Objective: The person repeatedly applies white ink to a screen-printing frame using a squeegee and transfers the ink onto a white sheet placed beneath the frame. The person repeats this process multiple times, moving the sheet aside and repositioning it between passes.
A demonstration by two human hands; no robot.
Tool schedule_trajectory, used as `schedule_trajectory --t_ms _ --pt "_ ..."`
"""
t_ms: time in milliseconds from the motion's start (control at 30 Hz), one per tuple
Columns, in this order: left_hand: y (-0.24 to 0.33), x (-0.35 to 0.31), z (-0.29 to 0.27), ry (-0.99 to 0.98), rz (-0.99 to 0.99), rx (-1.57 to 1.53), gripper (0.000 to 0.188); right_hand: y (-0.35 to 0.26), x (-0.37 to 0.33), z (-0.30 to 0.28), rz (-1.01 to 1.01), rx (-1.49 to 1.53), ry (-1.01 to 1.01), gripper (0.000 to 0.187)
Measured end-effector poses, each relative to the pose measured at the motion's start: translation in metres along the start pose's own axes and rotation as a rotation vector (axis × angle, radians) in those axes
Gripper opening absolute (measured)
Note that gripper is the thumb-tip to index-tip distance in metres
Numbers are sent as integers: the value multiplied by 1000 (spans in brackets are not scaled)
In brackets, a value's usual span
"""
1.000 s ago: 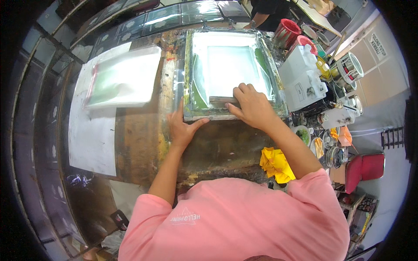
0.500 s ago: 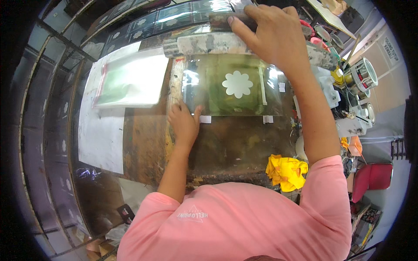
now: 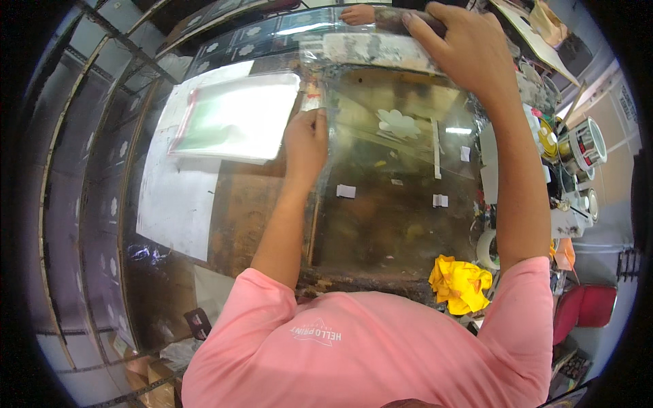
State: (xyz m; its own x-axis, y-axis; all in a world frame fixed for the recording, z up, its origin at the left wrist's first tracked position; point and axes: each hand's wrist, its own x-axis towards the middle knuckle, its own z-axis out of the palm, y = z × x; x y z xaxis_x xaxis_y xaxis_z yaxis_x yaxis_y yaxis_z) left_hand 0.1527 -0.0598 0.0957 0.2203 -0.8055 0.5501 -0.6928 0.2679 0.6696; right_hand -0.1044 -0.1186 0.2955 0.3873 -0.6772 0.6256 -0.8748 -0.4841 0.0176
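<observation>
My left hand (image 3: 306,141) is closed in a pinch on the left edge of a clear plastic sheet (image 3: 354,102) bearing a silver-white flower print (image 3: 398,124). The sheet looks lifted and bent, and the flower appears warped. Beneath it is a dark, stained work board (image 3: 381,238) with small white tabs (image 3: 345,191). At the far side, my right hand (image 3: 469,51) is wrapped round a dark brown wooden bar, apparently a squeegee handle (image 3: 398,20), over a paint-stained whitish frame bar (image 3: 374,52). Its lower fingers are partly hidden.
Left of the board, a stack of clear plastic sheets (image 3: 238,119) rests on white paper (image 3: 173,211). A crumpled yellow cloth (image 3: 460,284) lies at the near right. Paint cans (image 3: 583,144) stand right. Another person's hand (image 3: 357,14) shows at the far side; metal racks (image 3: 81,177) line the left.
My left hand has moved up and right and closed on the sheet's edge. The sheet has shifted and bent. My right hand and the frame bar have moved slightly; another person's hand has appeared.
</observation>
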Motion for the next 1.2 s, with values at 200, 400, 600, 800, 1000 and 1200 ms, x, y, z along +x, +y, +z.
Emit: schedule_trajectory --t_ms 200,400,600,800,1000,1200 --pt "-66 35 -84 7 -363 39 32 1 -7 5 33 37 42 50" --pt "-164 81 -130 129 -222 278 38 5 -6 13 -39 -22 157 49" --pt "-232 95 -135 212 -368 469 50 8 -6 14 10 96 102 49" --pt "-187 -1 -112 146 -79 615 68 5 -5 15 -149 2 305 48" --pt "-158 -32 -88 -226 -84 798 59 0 2 3 42 145 37 51" --pt "-152 -12 -93 -222 -209 720 50 0 -12 9 -75 6 157 51"
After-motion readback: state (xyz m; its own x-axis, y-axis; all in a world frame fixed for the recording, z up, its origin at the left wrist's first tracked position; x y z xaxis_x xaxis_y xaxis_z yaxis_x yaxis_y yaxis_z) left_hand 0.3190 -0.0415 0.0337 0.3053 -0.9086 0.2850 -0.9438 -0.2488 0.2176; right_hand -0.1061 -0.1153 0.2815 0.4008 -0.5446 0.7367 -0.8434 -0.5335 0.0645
